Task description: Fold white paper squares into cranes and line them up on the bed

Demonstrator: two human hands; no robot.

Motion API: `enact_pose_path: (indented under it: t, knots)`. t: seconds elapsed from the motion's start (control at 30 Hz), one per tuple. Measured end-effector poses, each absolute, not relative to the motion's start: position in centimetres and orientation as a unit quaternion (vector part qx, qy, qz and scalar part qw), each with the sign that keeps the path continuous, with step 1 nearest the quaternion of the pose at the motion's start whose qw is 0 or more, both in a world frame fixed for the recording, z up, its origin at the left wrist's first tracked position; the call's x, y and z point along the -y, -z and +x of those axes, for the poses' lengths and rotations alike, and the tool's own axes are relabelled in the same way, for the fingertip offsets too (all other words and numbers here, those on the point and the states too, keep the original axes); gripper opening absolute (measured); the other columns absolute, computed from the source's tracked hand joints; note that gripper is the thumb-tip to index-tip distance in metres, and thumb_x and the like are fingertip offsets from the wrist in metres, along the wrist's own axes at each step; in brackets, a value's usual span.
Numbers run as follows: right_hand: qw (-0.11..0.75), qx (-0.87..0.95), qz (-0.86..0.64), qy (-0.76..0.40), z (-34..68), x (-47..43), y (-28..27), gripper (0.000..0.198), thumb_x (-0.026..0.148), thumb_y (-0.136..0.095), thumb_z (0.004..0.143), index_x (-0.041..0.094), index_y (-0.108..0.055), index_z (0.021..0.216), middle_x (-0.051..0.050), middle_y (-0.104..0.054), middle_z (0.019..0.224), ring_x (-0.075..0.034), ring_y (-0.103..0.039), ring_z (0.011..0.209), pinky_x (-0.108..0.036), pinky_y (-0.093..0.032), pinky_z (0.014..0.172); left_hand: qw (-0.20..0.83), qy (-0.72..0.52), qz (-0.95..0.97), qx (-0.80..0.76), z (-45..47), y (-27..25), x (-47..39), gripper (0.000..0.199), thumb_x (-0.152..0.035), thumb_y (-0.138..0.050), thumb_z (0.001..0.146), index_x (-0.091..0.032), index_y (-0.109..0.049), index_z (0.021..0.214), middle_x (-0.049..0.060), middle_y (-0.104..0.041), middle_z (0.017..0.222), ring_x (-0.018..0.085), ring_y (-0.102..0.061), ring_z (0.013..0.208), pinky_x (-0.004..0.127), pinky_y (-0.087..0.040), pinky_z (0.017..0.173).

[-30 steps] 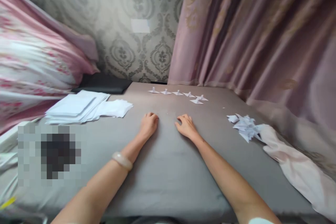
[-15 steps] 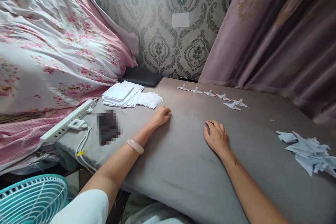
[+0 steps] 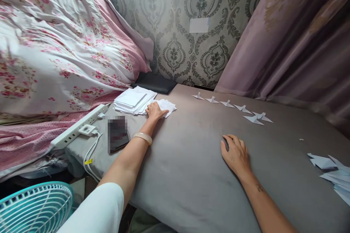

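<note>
My left hand [image 3: 155, 111] reaches over the smaller pile of white paper squares [image 3: 170, 106], touching its near left side. Its thumb is spread away from the other fingers, and no sheet is lifted. Close beside it lies a larger stack of white paper [image 3: 130, 99]. My right hand [image 3: 235, 153] rests on the grey surface, thumb apart and fingers loosely bent, with nothing in it. Beyond it, several folded paper cranes [image 3: 226, 104] form a slanting row. More folded white paper pieces [image 3: 337, 174] lie heaped at the right edge, partly cut off by the frame.
A blurred dark phone-like object [image 3: 118, 134] lies left of my left forearm. Further left are a white power strip [image 3: 79, 125] with a charger and cables, and a teal fan [image 3: 35, 207]. A black flat item [image 3: 155, 83] sits by the wall; a curtain [image 3: 246, 58] hangs right.
My left hand has moved left and away from me, from the bare surface onto the small paper pile, and its thumb has spread. My right hand stays resting while the view has shifted left.
</note>
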State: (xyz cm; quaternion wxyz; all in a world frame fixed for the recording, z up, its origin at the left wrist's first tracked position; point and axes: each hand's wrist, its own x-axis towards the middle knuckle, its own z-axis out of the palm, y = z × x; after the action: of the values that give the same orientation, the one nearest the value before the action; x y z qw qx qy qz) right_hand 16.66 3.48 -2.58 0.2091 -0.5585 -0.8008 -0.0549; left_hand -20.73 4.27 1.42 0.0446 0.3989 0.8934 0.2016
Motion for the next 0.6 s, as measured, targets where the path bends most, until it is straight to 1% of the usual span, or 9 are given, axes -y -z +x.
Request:
enact_pose_path:
  t: [0.13, 0.23, 0.3, 0.37, 0.43, 0.5, 0.6]
  knots:
    - [0.216, 0.801, -0.555, 0.059, 16.7, -3.5, 2.6, 0.034, 0.034, -0.042, 0.089, 0.022, -0.063, 0.112, -0.008, -0.062, 0.119, -0.027, -0.054, 0.105, -0.040, -0.044, 0.085, 0.037, -0.214, 0.399, -0.891, -20.8, -0.9, -4.2, 0.072, -0.057, -0.069, 0.066, -0.013, -0.048, 0.120, 0.019, -0.051, 0.127, 0.038, -0.040, 0.122, 0.047, -0.029, 0.099]
    - [0.219, 0.801, -0.554, 0.056, 16.7, -3.5, 2.6, 0.035, 0.034, -0.041, 0.089, 0.022, -0.064, 0.112, -0.009, -0.063, 0.119, -0.028, -0.054, 0.104, -0.041, -0.044, 0.085, 0.018, -0.231, 0.397, -0.888, -20.7, -1.0, -4.0, 0.072, -0.053, -0.071, 0.066, -0.014, -0.048, 0.122, 0.019, -0.052, 0.126, 0.037, -0.040, 0.121, 0.045, -0.029, 0.098]
    - [0.224, 0.801, -0.552, 0.056, 16.7, -3.6, 2.7, 0.034, 0.034, -0.041, 0.088, 0.022, -0.064, 0.111, -0.009, -0.063, 0.118, -0.029, -0.054, 0.104, -0.041, -0.045, 0.084, 0.009, -0.258, 0.403, -0.878, -20.4, -1.2, -3.8, 0.062, -0.046, -0.068, 0.072, -0.015, -0.049, 0.123, 0.018, -0.053, 0.127, 0.036, -0.040, 0.122, 0.045, -0.028, 0.099]
    - [0.225, 0.802, -0.550, 0.059, 16.8, -3.6, 2.7, 0.034, 0.034, -0.041, 0.088, 0.023, -0.064, 0.111, -0.009, -0.063, 0.117, -0.029, -0.054, 0.103, -0.042, -0.045, 0.084, 0.020, -0.295, 0.408, -0.863, -19.8, -1.5, -3.6, 0.046, -0.035, -0.059, 0.082, -0.015, -0.051, 0.123, 0.016, -0.057, 0.126, 0.033, -0.042, 0.123, 0.045, -0.027, 0.100]
    - [0.224, 0.803, -0.549, 0.063, 16.8, -3.7, 2.7, 0.035, 0.035, -0.041, 0.088, 0.023, -0.064, 0.111, -0.009, -0.063, 0.117, -0.029, -0.054, 0.102, -0.043, -0.045, 0.084, 0.044, -0.307, 0.411, -0.857, -19.0, -1.6, -3.4, 0.036, -0.029, -0.047, 0.089, -0.014, -0.053, 0.122, 0.015, -0.064, 0.116, 0.029, -0.052, 0.115, 0.041, -0.032, 0.097]
    - [0.221, 0.803, -0.550, 0.061, 16.8, -3.7, 2.7, 0.036, 0.036, -0.040, 0.088, 0.022, -0.064, 0.111, -0.009, -0.063, 0.117, -0.029, -0.054, 0.102, -0.043, -0.046, 0.084, 0.072, -0.314, 0.418, -0.849, -18.1, -1.5, -3.2, 0.034, -0.027, -0.043, 0.092, -0.014, -0.056, 0.120, 0.012, -0.067, 0.111, 0.023, -0.059, 0.106, 0.033, -0.040, 0.089]
    - [0.212, 0.803, -0.554, 0.059, 16.8, -3.7, 2.6, 0.038, 0.038, -0.039, 0.089, 0.020, -0.064, 0.112, -0.008, -0.063, 0.118, -0.028, -0.054, 0.103, -0.043, -0.046, 0.085, 0.111, -0.312, 0.432, -0.839, -17.1, -1.2, -3.3, 0.026, -0.032, -0.051, 0.088, -0.018, -0.067, 0.103, 0.007, -0.071, 0.098, 0.021, -0.064, 0.092, 0.027, -0.044, 0.077]
